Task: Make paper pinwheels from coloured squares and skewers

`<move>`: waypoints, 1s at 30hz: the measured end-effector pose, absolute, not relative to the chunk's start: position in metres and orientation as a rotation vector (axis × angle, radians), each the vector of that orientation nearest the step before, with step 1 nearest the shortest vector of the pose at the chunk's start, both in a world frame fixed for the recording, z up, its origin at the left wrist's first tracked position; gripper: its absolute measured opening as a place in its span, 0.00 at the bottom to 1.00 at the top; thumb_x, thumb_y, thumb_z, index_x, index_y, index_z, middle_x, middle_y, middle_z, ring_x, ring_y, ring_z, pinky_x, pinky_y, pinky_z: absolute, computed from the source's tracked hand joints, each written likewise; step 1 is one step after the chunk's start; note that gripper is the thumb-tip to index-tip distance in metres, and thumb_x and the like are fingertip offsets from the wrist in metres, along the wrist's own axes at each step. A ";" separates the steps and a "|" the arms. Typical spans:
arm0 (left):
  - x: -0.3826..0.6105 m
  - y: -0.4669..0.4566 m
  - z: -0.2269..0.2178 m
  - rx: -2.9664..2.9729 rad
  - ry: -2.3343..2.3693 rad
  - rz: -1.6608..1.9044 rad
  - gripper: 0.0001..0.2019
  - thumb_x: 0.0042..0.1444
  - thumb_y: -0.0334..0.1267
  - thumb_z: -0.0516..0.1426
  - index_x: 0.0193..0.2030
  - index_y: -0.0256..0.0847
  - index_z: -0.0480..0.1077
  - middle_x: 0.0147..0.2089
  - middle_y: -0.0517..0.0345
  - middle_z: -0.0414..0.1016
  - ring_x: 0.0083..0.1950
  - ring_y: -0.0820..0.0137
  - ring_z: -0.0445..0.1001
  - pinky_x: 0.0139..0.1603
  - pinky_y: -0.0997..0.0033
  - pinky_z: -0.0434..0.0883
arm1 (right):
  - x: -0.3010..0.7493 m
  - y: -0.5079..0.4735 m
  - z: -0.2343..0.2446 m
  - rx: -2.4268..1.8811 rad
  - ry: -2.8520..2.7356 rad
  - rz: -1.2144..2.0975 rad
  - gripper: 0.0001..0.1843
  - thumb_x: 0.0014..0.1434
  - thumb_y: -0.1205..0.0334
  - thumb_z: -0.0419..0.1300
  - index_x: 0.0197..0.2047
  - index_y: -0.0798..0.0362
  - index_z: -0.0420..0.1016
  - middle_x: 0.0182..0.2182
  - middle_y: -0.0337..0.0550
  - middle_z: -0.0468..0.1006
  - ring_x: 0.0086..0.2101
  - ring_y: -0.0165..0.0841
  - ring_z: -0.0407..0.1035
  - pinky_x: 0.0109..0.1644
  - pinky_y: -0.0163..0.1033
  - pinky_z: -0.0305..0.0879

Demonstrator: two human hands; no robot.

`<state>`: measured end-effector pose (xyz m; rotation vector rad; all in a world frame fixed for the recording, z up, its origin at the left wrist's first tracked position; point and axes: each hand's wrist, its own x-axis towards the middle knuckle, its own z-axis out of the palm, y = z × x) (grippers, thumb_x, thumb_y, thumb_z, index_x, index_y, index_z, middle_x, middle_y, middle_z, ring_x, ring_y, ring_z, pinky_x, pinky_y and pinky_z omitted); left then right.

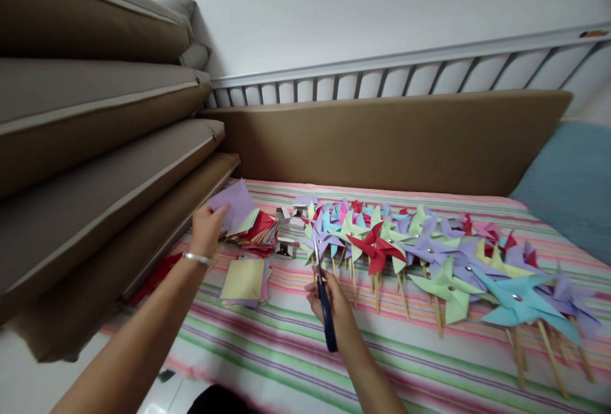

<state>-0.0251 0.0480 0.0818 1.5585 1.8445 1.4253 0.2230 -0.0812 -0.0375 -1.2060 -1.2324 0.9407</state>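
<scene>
My left hand (206, 228) pinches a sheet of purple paper (235, 201) above a messy pile of coloured paper (261, 233). In my right hand (334, 303) is a pair of scissors (326, 312), its dark blue handles against the palm and the blades pointing away from me. Between the hands lies a small stack of square paper (242, 279) with a yellow sheet on top. Beyond the scissors' tips and to the right, many paper pinwheels on wooden sticks overlap, among them a red pinwheel (377, 247) and a light blue pinwheel (518, 299).
Small open white boxes (285, 247) stand beside the paper pile. A striped cloth (286, 338) covers the surface. Thick brown cushions (105, 147) are stacked on the left; a brown panel (382, 144) stands along the back. A blue cushion-like thing (568, 185) is at right.
</scene>
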 end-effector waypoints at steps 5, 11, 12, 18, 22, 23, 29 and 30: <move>0.028 -0.013 0.042 1.060 1.289 1.026 0.15 0.44 0.40 0.56 0.38 0.36 0.71 0.34 0.51 0.77 0.30 0.67 0.74 0.28 0.69 0.68 | 0.227 -0.087 -0.021 -1.014 -0.834 1.268 0.35 0.46 0.50 0.62 0.55 0.52 0.57 0.39 0.48 0.75 0.37 0.39 0.73 0.40 0.42 0.69; 0.066 -0.040 0.019 0.923 1.199 0.905 0.13 0.37 0.38 0.63 0.32 0.34 0.73 0.27 0.55 0.76 0.22 0.72 0.69 0.22 0.75 0.62 | 0.231 -0.093 -0.009 -0.941 -0.802 1.297 0.31 0.44 0.59 0.65 0.52 0.51 0.62 0.43 0.44 0.74 0.41 0.37 0.70 0.43 0.40 0.67; 0.069 -0.040 0.021 0.916 1.177 0.911 0.14 0.37 0.38 0.64 0.32 0.34 0.73 0.26 0.55 0.76 0.22 0.73 0.69 0.22 0.76 0.62 | 0.231 -0.092 -0.010 -0.947 -0.792 1.282 0.31 0.43 0.61 0.65 0.51 0.51 0.63 0.42 0.43 0.74 0.41 0.37 0.69 0.43 0.39 0.66; 0.083 -0.044 0.025 0.817 0.919 0.960 0.14 0.44 0.43 0.62 0.35 0.35 0.74 0.35 0.51 0.77 0.31 0.70 0.73 0.26 0.76 0.67 | 0.235 -0.086 -0.020 -1.031 -0.763 1.065 0.27 0.46 0.61 0.63 0.51 0.49 0.64 0.41 0.42 0.73 0.38 0.35 0.68 0.39 0.39 0.65; 0.090 -0.043 0.011 0.836 0.940 0.917 0.16 0.42 0.41 0.63 0.38 0.34 0.74 0.36 0.49 0.77 0.32 0.69 0.73 0.25 0.74 0.68 | 0.234 -0.081 -0.024 -1.098 -0.788 1.020 0.27 0.46 0.61 0.63 0.50 0.48 0.63 0.37 0.40 0.72 0.32 0.32 0.67 0.33 0.36 0.64; 0.090 -0.040 0.008 0.829 0.961 0.942 0.16 0.41 0.41 0.64 0.37 0.33 0.75 0.35 0.49 0.77 0.31 0.69 0.73 0.25 0.75 0.68 | 0.233 -0.081 -0.024 -1.104 -0.795 1.045 0.28 0.45 0.60 0.64 0.50 0.48 0.63 0.35 0.39 0.71 0.30 0.30 0.67 0.31 0.35 0.64; 0.069 -0.011 -0.011 0.705 1.097 1.125 0.15 0.33 0.38 0.66 0.30 0.32 0.74 0.28 0.51 0.77 0.26 0.70 0.72 0.23 0.74 0.67 | 0.230 -0.093 -0.019 -1.082 -0.999 1.370 0.27 0.49 0.58 0.63 0.52 0.50 0.61 0.30 0.38 0.71 0.29 0.30 0.68 0.32 0.36 0.66; 0.064 -0.007 -0.014 0.697 1.112 1.136 0.15 0.33 0.37 0.66 0.30 0.32 0.74 0.27 0.52 0.77 0.26 0.69 0.72 0.22 0.74 0.66 | 0.231 -0.096 -0.018 -1.099 -1.055 1.411 0.27 0.49 0.57 0.62 0.52 0.50 0.61 0.30 0.38 0.71 0.30 0.30 0.68 0.31 0.36 0.66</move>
